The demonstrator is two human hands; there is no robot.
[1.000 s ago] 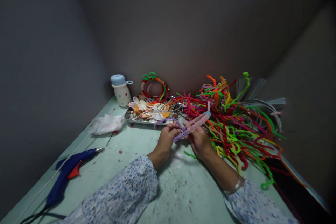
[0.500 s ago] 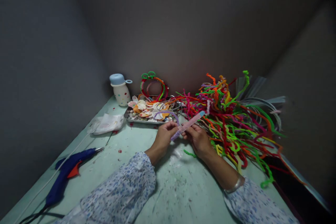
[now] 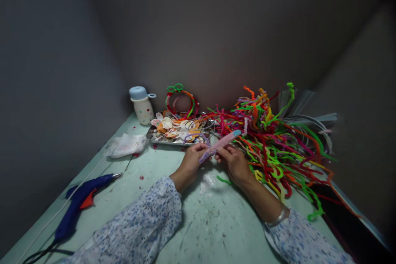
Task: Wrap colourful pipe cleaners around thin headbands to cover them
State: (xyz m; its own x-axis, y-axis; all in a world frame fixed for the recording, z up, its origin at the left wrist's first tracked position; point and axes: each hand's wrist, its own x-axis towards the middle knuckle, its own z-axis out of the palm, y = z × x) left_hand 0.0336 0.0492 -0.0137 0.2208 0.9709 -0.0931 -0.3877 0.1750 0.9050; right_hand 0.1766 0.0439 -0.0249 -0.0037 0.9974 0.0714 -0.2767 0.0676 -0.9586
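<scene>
Pale green worktop beneath hands. Left hand pinches purple end of fuzzy strip; right hand, close beside, pinches its near edge. Strip slants between them, pink part past right fingertips. Seemingly shaping step; next move calls for steady left pinch, light right fingers.

Blue-lidded bottle upright beside metal tray | plastic bag on table | blue glue gun lying flat
</scene>
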